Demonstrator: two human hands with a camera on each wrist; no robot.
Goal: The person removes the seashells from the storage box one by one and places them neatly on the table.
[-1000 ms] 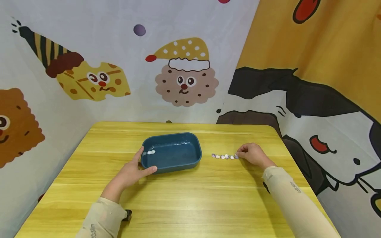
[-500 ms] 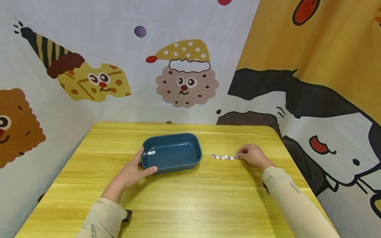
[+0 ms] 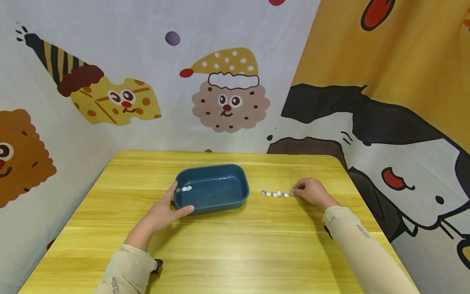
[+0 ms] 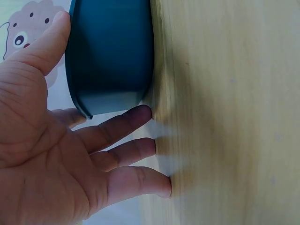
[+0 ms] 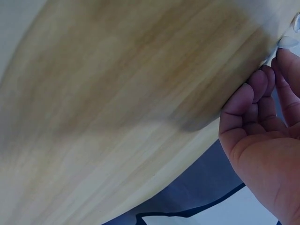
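- The table (image 3: 235, 253) is showing a yellow wood grain and is rounding off at both far corners.
- A dark blue tub (image 3: 220, 207) is standing upright on it, toward the far edge and slightly turned.
- Small white and purple pieces (image 3: 279, 194) are lying in a row right of the tub.

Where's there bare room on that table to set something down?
Most room: the near stretch of table, bordered by the two sleeves and the blue tray. Also bare: the patch between the left hand and left table edge, and the strip behind the tray. Crowded: between tray and right hand, where small pieces lie in a row.
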